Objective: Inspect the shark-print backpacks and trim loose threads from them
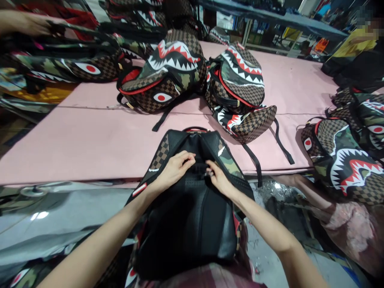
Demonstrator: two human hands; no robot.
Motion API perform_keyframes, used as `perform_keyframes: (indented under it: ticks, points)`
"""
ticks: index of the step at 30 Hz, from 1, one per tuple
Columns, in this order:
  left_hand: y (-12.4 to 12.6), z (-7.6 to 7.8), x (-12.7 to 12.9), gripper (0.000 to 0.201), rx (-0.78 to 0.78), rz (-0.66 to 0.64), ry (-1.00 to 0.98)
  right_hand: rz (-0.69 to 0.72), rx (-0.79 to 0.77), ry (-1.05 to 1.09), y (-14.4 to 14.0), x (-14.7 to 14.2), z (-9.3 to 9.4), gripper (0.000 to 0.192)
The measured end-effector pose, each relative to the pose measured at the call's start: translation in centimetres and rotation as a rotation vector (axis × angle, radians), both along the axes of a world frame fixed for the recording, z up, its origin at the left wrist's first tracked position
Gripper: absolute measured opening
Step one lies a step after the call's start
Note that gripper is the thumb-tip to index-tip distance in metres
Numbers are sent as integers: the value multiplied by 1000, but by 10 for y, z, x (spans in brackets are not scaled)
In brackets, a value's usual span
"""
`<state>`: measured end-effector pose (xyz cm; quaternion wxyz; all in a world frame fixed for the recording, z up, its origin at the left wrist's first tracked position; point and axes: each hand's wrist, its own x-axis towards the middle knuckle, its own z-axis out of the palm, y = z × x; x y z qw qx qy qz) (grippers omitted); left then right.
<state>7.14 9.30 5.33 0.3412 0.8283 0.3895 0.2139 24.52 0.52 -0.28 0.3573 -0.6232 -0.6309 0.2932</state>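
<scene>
A backpack (192,216) lies face down against my lap, its black padded back panel up, with checkered brown and camouflage sides. My left hand (175,170) pinches a black strap fitting near the top of the back panel. My right hand (218,178) grips the same black fitting from the right side, fingers curled. Both hands meet at the middle of the backpack, just below its top handle (196,130).
Pink table (75,144) ahead carries two shark-mouth backpacks (168,76), (240,92). More backpacks are piled at the far left (75,60) and at the right (345,160). Another person's hand (27,24) reaches in at top left; a person in yellow (357,44) is at top right.
</scene>
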Motion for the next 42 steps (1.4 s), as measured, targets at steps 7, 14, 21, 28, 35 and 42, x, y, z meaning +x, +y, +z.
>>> perform_keyframes:
  ticks: [7,14,21,28,35,42]
  points:
    - [-82,-42,-71,27,31,-73,65,-64,-373,177,45,13,11,36]
    - [-177,-66,-171,55,497,-257,336,73,-432,404,-95,14,26,32]
    - [-173,-66,-163,73,602,-294,354,-460,-277,587,-230,20,23,43]
    - [-184,-54,-84,47,629,-321,250,-684,-104,257,-245,3,30,32]
    - [-206,-71,-55,42,704,-267,110,-280,-213,-180,-190,21,42,9]
    - [-199,-64,-54,39,848,-257,20,-745,-17,379,-274,51,42,36]
